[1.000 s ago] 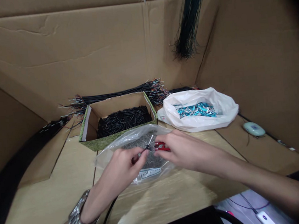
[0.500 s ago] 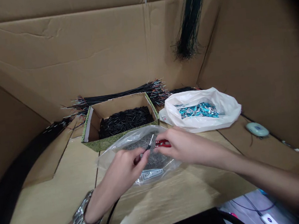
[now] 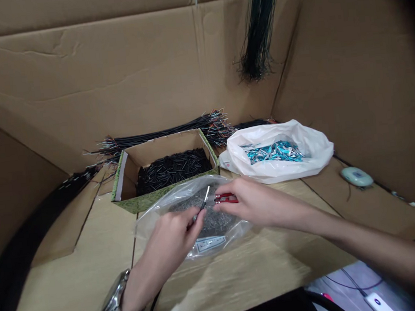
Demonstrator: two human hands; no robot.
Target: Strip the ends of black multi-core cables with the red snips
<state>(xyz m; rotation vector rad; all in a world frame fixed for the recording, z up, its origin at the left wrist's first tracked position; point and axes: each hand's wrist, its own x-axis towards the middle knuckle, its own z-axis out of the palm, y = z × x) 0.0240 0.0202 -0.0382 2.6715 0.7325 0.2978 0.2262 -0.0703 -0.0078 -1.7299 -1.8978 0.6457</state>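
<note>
- Left hand (image 3: 167, 244) is closed, thumb and fingers pinched on a thin metal-tipped piece (image 3: 204, 202), too small to name exactly; its bright tip points up and to the right, out past the fingers.
- Right hand (image 3: 252, 205) is closed on a small red-handled tool (image 3: 226, 199), whose red grips show just past the fingertips; the tool's jaw end is hidden.
- The two hands are close together but apart, with the metal-tipped piece and the red-handled tool almost meeting in the gap between them.
- Clear plastic bag (image 3: 236, 232) lies directly under both hands, its white printed label (image 3: 211, 244) just below the left hand. Heaped inside are small grey metal parts (image 3: 214, 221), too fine to tell apart.
- Beyond the hands, touching the far edge of the clear bag, stands a green-patterned cardboard box (image 3: 141, 202), filled with short black wire pieces (image 3: 174, 170).
- Ahead of the right hand lies a white plastic bag (image 3: 279, 171), holding teal and silver pieces (image 3: 274, 152).
- Long bundled wires (image 3: 160, 133) lie behind the box, well beyond both hands.
- Wristwatch (image 3: 115, 303) circles the left wrist, and a pale green round device (image 3: 357, 177) sits far past the right hand on the tabletop (image 3: 221, 282).
</note>
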